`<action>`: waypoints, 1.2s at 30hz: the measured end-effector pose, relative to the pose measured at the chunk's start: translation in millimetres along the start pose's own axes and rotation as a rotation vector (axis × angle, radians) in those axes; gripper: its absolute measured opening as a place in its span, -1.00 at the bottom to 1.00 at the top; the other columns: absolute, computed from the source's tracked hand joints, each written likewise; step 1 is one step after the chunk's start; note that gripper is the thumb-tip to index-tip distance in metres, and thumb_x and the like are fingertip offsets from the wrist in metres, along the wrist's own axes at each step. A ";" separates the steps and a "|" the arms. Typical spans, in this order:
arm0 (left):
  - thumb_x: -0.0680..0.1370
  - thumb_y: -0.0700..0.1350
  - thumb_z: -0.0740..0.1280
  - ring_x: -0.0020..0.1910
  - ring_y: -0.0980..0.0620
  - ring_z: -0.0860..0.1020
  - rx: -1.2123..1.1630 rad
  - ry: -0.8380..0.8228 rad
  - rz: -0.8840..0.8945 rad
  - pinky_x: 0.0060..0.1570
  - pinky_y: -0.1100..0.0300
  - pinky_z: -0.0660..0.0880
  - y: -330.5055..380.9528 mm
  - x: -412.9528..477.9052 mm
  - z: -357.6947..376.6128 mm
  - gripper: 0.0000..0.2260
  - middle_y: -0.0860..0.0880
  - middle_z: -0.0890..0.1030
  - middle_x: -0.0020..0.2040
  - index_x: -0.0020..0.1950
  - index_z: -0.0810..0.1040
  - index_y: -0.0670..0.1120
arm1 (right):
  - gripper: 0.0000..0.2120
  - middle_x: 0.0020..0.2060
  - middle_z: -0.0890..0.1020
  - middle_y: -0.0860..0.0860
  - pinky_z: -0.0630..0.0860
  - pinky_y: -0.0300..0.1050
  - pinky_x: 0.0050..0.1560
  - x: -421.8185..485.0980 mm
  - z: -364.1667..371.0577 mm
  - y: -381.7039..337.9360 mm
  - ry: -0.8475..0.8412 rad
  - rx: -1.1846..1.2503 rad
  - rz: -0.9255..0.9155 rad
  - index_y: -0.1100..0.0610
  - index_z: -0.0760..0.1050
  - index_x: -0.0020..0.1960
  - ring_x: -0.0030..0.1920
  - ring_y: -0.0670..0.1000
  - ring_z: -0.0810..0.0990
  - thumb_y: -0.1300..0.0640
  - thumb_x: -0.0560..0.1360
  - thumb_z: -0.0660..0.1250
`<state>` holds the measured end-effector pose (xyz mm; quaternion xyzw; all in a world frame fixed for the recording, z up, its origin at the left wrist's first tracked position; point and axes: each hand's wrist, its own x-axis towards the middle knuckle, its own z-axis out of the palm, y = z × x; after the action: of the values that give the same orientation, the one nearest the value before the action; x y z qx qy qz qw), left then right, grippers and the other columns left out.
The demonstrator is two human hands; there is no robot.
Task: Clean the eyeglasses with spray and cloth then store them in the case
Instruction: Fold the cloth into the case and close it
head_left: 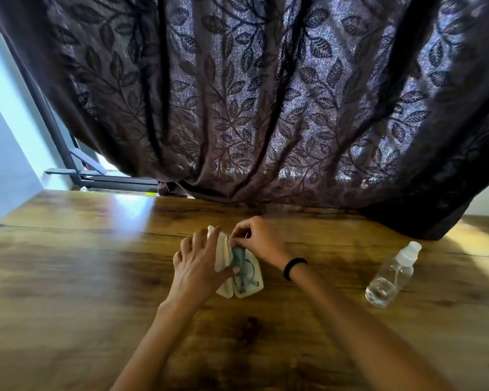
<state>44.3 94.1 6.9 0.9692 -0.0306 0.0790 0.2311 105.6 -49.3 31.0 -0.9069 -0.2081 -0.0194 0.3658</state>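
Place: a home room, by the look of it.
Evidence: leaf-patterned curtain (266,94) over a window frame (68,153); wood-grain table (68,277); pale painted wall (3,153).

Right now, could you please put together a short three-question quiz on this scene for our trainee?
1. True or false: the left hand holds the open case, and the eyeglasses and green cloth lie inside it.
2. Where is the spray bottle? A) on the table, to the right of the case, touched by neither hand; B) in the left hand; C) inside the case.
3. Fill in: the right hand pinches the case's ____ at its far end.
Key: 1 true; 2 A; 3 zip pull, as far as the picture shows.
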 end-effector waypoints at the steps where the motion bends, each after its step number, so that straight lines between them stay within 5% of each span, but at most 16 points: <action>1: 0.39 0.17 0.39 0.40 -0.16 0.12 -0.074 -0.011 -0.039 0.30 -0.14 0.21 -1.5 1.7 -1.2 -0.19 -0.08 0.17 0.44 0.47 0.00 0.03 | -0.92 -0.24 0.65 0.05 0.36 -0.54 -0.36 -0.7 -0.5 1.8 0.003 0.015 -0.004 0.24 0.62 -0.16 -0.34 -0.21 0.44 0.21 0.40 0.42; 5: 0.51 0.07 0.29 0.34 -0.19 0.33 -0.344 -0.075 -0.186 0.18 -0.05 0.36 -9.9 7.1 -2.8 -0.32 -0.18 0.33 0.41 0.48 0.00 -0.08 | -0.87 -0.24 0.49 0.00 0.35 -0.39 -0.29 -3.0 -1.0 7.9 0.048 0.043 -0.006 0.19 0.63 -0.11 -0.28 -0.13 0.42 0.13 0.43 0.39; 8: 0.55 0.01 0.25 0.18 -0.08 0.50 -0.457 -0.028 -0.149 0.06 0.03 0.47 -14.1 4.9 -2.8 -0.53 -0.16 0.49 0.29 0.41 0.24 -0.09 | -0.85 -0.08 0.56 0.14 0.43 -0.26 -0.14 -6.2 -0.7 13.4 0.103 0.147 0.030 0.14 0.60 -0.04 -0.13 0.01 0.52 0.08 0.45 0.37; 11: 0.55 -0.03 0.26 0.03 0.08 0.50 -0.519 0.066 -0.101 -0.07 0.24 0.47 -12.7 3.6 -1.6 -0.66 -0.11 0.55 0.22 0.31 0.39 -0.07 | -0.85 -0.07 0.56 0.09 0.39 -0.43 -0.19 -18.1 -1.2 22.5 0.172 0.232 0.090 0.11 0.56 -0.02 -0.15 -0.11 0.48 0.07 0.46 0.36; 16: 0.55 -0.11 0.26 0.09 0.08 0.51 -0.611 0.129 -0.028 -0.06 0.35 0.43 -4.8 7.4 1.9 -0.68 -0.04 0.55 0.18 0.30 0.42 -0.12 | -0.78 -0.06 0.55 -0.05 0.45 -0.34 -0.12 -44.5 3.0 35.2 0.132 0.283 0.183 0.08 0.52 0.06 -0.08 -0.15 0.50 0.03 0.47 0.35; 19: 0.55 -0.13 0.27 0.04 0.15 0.51 -0.637 0.135 0.012 -0.20 0.51 0.43 2.1 9.1 5.1 -0.68 0.05 0.52 0.12 0.29 0.41 -0.12 | -0.77 -0.01 0.56 -0.02 0.54 -0.11 0.03 -52.9 4.1 36.9 0.146 0.332 0.206 0.11 0.51 0.10 0.02 -0.05 0.53 0.06 0.47 0.35; 23: 0.52 -0.11 0.32 -0.04 0.38 0.47 -0.716 0.129 0.010 -0.18 0.55 0.43 8.2 14.9 8.9 -0.65 0.12 0.52 0.09 0.30 0.42 -0.08 | -0.77 0.01 0.55 -0.01 0.58 -0.03 0.04 -58.4 4.4 40.2 0.201 0.381 0.257 0.14 0.51 0.10 0.09 -0.02 0.53 0.09 0.48 0.33; 26: 0.49 -0.09 0.35 -0.07 0.43 0.47 -0.773 0.100 -0.021 -0.20 0.54 0.43 9.6 18.7 10.8 -0.65 0.16 0.53 0.05 0.27 0.45 -0.05 | -0.75 0.00 0.53 -0.04 0.58 -0.22 -0.08 -59.5 6.6 43.1 0.200 0.385 0.260 0.13 0.51 0.12 0.05 -0.07 0.52 0.09 0.47 0.35; 31: 0.47 -0.02 0.35 0.01 0.31 0.50 -0.784 0.028 -0.012 -0.21 0.47 0.47 9.9 19.9 10.5 -0.66 0.22 0.53 0.04 0.24 0.47 0.01 | -0.69 0.06 0.53 -0.02 0.46 -0.28 -0.05 -57.9 8.3 43.9 0.190 0.266 0.231 0.08 0.51 0.15 0.00 -0.11 0.48 0.03 0.44 0.38; 36: 0.45 0.04 0.36 0.14 0.12 0.51 -0.779 0.003 -0.049 -0.07 0.32 0.47 12.1 19.3 12.0 -0.64 0.05 0.56 0.21 0.24 0.48 0.08 | -0.67 0.00 0.47 -0.02 0.46 -0.24 -0.06 -57.0 7.5 40.0 0.179 0.125 0.196 0.02 0.49 0.21 -0.05 -0.07 0.49 0.00 0.46 0.35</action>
<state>63.8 77.4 4.9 0.8092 -0.0350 0.0574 0.5837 68.3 -90.8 -11.3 -0.8931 -0.0860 -0.0512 0.4386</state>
